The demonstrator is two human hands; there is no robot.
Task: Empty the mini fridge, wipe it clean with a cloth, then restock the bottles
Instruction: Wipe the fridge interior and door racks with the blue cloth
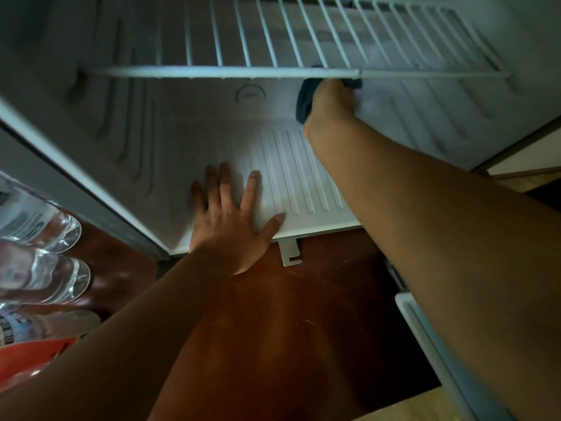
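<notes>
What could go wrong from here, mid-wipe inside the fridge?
1. The right hand works the dark cloth just under the wire shelf; a knuckle or the cloth might snag its front bar.
2. The left hand leans flat on the fridge floor near the front lip; it may slip if the surface is wet.
3. The water bottles stand close beside the left forearm, so an elbow swing could topple them.

The left hand (230,220) lies flat, fingers spread, palm down. The right hand (329,100) reaches forward, arm outstretched, fingers apparently curled.
</notes>
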